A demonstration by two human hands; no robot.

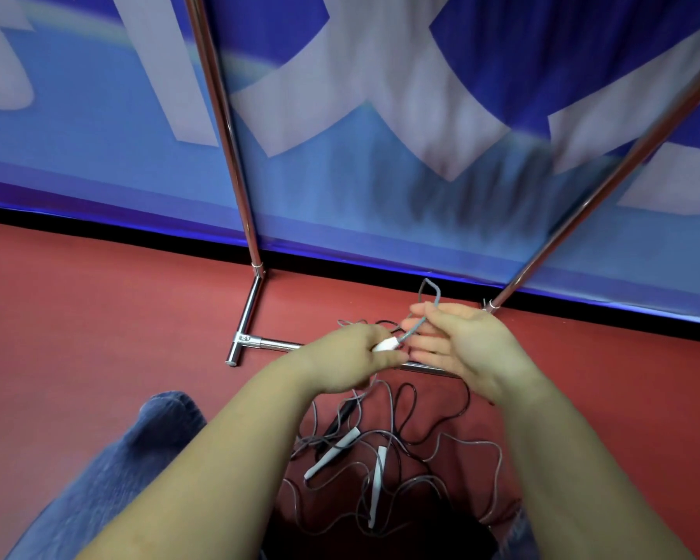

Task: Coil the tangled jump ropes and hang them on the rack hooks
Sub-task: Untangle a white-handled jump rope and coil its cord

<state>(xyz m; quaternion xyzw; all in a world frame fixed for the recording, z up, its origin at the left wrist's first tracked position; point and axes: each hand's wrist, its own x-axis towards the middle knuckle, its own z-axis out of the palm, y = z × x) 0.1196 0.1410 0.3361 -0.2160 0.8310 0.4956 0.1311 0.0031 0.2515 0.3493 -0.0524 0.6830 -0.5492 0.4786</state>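
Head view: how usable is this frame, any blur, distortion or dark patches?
Head view: the blue banner is smeared by motion blur; wide-angle bending splays the chrome rack poles apart; the hands are fairly sharp, left hand pinching a white handle; the floor by the tangled ropes falls into shadow at the bottom edge.

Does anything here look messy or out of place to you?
Yes: the jump ropes lie in a tangled heap on the red floor below the metal rack, cords crossing and handles pointing every way. The left hand pinches one white handle, its grey cord looping over the right hand.
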